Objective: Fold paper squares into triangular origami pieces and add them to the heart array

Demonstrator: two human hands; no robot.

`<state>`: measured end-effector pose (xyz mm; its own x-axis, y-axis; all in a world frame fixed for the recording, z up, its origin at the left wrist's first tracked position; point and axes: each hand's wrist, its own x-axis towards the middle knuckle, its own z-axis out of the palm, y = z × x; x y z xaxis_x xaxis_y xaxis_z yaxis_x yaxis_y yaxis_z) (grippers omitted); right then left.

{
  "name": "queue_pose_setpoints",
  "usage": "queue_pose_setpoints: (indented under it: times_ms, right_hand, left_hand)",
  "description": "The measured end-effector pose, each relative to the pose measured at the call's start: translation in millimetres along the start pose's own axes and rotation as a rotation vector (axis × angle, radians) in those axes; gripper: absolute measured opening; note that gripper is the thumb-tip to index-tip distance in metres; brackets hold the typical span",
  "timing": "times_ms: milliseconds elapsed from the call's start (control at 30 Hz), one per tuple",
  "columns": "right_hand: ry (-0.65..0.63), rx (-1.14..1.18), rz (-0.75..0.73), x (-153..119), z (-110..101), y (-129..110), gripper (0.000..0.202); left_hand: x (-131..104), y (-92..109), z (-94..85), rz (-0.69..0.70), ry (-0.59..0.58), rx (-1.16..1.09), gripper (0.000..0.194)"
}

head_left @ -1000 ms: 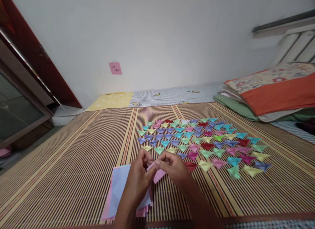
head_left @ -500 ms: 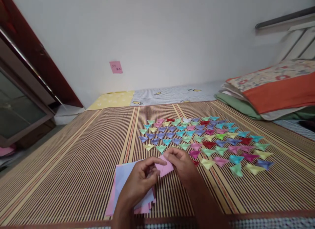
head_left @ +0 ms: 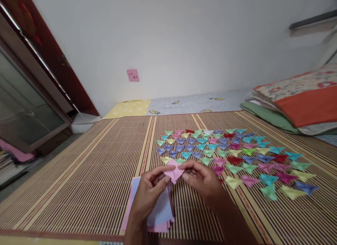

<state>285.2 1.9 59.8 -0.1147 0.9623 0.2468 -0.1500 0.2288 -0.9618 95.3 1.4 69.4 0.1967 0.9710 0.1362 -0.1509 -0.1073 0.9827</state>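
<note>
Between my two hands is a small pink folded paper (head_left: 174, 172), roughly diamond-shaped with crease lines on its face. My left hand (head_left: 152, 188) pinches its left corner between thumb and forefinger. On the opposite corner, the fingers and thumb of my right hand (head_left: 204, 178) close in the same way. Below my left wrist and forearm lies a stack of paper sheets (head_left: 162, 210), pale blue on top with pink edges showing underneath; the arm hides part of it. Just beyond my hands, many folded paper pieces (head_left: 209, 153) in several colours stand in rows.
A striped bamboo mat (head_left: 86, 167) spreads under everything. Folded bedding (head_left: 308, 104) in orange, floral and green lies at the right. A checked cloth (head_left: 184, 104) borders the white wall, where a pink note (head_left: 133, 75) is stuck. A glass-fronted cabinet (head_left: 28, 101) stands at the left.
The pink paper has turned in my fingers and now shows as a level diamond held at both side corners. The whole view has shifted slightly, so the surroundings sit further right.
</note>
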Motion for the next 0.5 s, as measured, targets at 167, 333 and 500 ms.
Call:
queue_pose_setpoints:
  times_ms: [167,333,500]
  right_hand:
    - [-0.013,-0.111,-0.067,-2.8,4.1,-11.1,0.009]
    - [0.065,-0.194,-0.182,-1.9,11.1,-9.1,0.009]
    - [0.057,-0.317,-0.271,-4.1,14.2,-11.6,0.012]
  left_hand:
    - [-2.0,3.3,-0.7,0.058,0.023,0.109,0.020]
    - [-0.3,1.0,3.2,0.096,0.063,0.164,0.022]
    - [1.7,1.6,6.9,0.103,0.027,0.164,0.022]
